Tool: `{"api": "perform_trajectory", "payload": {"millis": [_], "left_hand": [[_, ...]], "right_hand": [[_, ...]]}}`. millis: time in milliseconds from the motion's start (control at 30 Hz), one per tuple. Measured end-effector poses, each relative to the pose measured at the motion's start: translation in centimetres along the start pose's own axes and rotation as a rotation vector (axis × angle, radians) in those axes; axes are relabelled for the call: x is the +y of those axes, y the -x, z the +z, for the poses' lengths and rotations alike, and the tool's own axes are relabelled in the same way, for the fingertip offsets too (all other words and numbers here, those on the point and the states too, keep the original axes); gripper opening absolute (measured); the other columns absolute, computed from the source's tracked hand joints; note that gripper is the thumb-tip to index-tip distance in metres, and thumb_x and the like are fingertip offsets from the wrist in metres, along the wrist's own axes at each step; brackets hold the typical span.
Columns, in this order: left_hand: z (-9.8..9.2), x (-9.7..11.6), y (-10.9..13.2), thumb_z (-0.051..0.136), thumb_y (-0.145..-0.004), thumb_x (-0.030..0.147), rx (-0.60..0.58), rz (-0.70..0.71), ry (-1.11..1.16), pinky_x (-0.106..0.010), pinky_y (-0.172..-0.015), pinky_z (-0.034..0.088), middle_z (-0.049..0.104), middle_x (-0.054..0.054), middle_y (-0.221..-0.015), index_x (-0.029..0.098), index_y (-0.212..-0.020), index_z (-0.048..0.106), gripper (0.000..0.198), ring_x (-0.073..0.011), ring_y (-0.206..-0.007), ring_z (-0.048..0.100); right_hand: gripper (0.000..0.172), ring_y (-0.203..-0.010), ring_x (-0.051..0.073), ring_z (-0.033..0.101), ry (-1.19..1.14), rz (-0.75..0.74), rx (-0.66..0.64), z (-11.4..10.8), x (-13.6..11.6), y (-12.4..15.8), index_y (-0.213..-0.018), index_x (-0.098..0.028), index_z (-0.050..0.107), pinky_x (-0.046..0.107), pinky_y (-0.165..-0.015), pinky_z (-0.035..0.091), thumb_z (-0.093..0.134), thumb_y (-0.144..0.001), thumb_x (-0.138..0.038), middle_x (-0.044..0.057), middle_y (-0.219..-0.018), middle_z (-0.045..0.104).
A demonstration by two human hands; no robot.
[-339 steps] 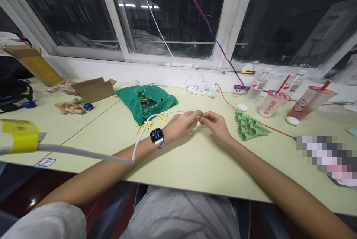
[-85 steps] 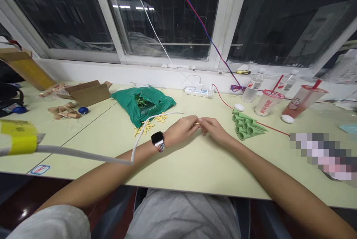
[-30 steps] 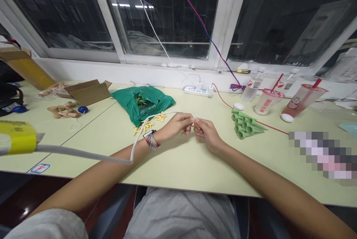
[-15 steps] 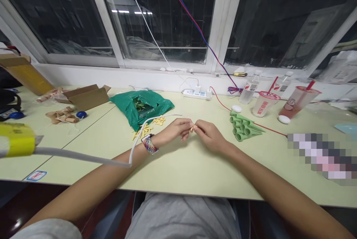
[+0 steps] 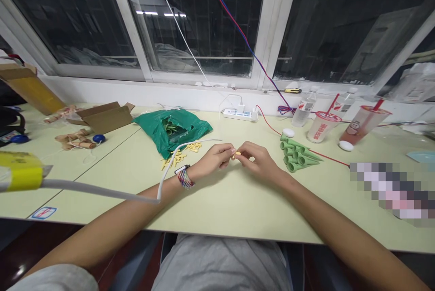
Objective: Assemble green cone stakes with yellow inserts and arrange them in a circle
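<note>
Between my fingertips, above the middle of the table [image 5: 210,205], is a small yellow plastic piece [image 5: 236,154], mostly covered by the fingers. My left hand [image 5: 217,158] pinches it from the left, a watch on that wrist. Thumb and forefinger of my right hand [image 5: 256,159] close on it from the right. Left of my hands lie loose yellow pieces [image 5: 175,160] in front of a torn green plastic bag [image 5: 154,134] with green parts inside. Several green cone-shaped pieces [image 5: 295,152] are stacked on their sides right of my right hand.
A grey cable [image 5: 108,193] with a yellow tag crosses above my left forearm. A power strip [image 5: 238,114] lies by the window wall. Drink cups [image 5: 322,128] and bottles stand at the back right. Cardboard boxes [image 5: 108,118] and wooden toys [image 5: 76,139] are at the left.
The fingers of my right hand have shifted slightly around the yellow piece, leaving more of it showing. My left hand has stayed nearly in place.
</note>
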State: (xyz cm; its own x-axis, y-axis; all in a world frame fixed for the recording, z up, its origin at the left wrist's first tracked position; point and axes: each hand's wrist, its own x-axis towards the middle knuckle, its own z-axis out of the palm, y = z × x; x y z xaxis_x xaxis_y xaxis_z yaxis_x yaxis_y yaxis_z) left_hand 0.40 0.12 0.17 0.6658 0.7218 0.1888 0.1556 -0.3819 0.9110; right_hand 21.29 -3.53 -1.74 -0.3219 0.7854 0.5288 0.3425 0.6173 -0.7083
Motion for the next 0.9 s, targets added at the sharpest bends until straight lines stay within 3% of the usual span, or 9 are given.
{"api": "perform_trajectory", "payload": {"millis": [200,367,467,600,700,800,900], "left_hand": [[0.2,0.0,0.3,0.044,-0.105,0.052,0.046,0.062,-0.131,-0.026,-0.061,0.035,0.049,0.004,-0.062,0.018,-0.084,0.059,0.042,-0.0135,-0.060,0.044],[0.6,-0.4,0.2,0.045,-0.104,0.052,0.082,0.056,-0.082,-0.026,-0.060,0.035,0.048,0.004,-0.061,0.018,-0.079,0.054,0.043,-0.0130,-0.059,0.044],[0.7,-0.6,0.2,0.045,-0.105,0.051,0.106,0.062,-0.077,-0.026,-0.061,0.036,0.048,0.004,-0.060,0.018,-0.078,0.054,0.044,-0.0130,-0.059,0.044],[0.6,-0.8,0.1,0.046,-0.105,0.051,0.132,0.070,-0.089,-0.026,-0.062,0.036,0.049,0.005,-0.060,0.018,-0.081,0.056,0.042,-0.0127,-0.059,0.045],[0.7,-0.9,0.1,0.047,-0.104,0.051,0.136,0.060,-0.088,-0.026,-0.060,0.035,0.049,0.005,-0.060,0.018,-0.080,0.055,0.042,-0.0124,-0.058,0.044],[0.8,-1.0,0.1,0.047,-0.104,0.052,0.141,0.043,-0.077,-0.025,-0.058,0.034,0.048,0.004,-0.059,0.019,-0.079,0.055,0.042,-0.0125,-0.056,0.043],[0.9,-1.1,0.0,0.047,-0.103,0.052,0.136,0.037,-0.078,-0.025,-0.057,0.033,0.048,0.005,-0.059,0.019,-0.080,0.056,0.042,-0.0125,-0.056,0.042]], "right_hand": [[0.038,-0.060,0.015,0.062,-0.157,0.181,-0.011,0.6,0.4,0.0,-0.084,-0.021,0.067,0.029,-0.060,0.047,0.054,-0.102,-0.052,0.002,-0.077,0.066],[0.026,-0.059,0.013,0.059,-0.125,0.141,0.074,0.8,0.3,0.0,-0.093,-0.022,0.063,0.027,-0.056,0.045,0.070,-0.093,-0.047,0.000,-0.081,0.066],[0.028,-0.058,0.012,0.059,-0.171,0.178,0.077,0.7,0.2,0.0,-0.095,-0.022,0.062,0.026,-0.054,0.046,0.072,-0.091,-0.048,0.001,-0.088,0.066],[0.035,-0.057,0.012,0.060,-0.236,0.258,0.033,0.6,0.4,-0.1,-0.088,-0.020,0.065,0.026,-0.053,0.047,0.057,-0.099,-0.053,0.001,-0.080,0.063],[0.028,-0.057,0.011,0.060,-0.268,0.234,0.073,0.6,0.6,-0.2,-0.093,-0.021,0.064,0.025,-0.054,0.048,0.071,-0.091,-0.048,0.001,-0.089,0.064],[0.034,-0.057,0.010,0.060,-0.314,0.226,0.117,0.7,0.8,-0.2,-0.104,-0.023,0.062,0.026,-0.053,0.050,0.078,-0.085,-0.045,0.001,-0.099,0.064],[0.030,-0.054,0.011,0.061,-0.351,0.285,0.091,0.7,0.8,-0.3,-0.098,-0.021,0.063,0.027,-0.052,0.052,0.070,-0.091,-0.049,0.000,-0.088,0.064]]}}
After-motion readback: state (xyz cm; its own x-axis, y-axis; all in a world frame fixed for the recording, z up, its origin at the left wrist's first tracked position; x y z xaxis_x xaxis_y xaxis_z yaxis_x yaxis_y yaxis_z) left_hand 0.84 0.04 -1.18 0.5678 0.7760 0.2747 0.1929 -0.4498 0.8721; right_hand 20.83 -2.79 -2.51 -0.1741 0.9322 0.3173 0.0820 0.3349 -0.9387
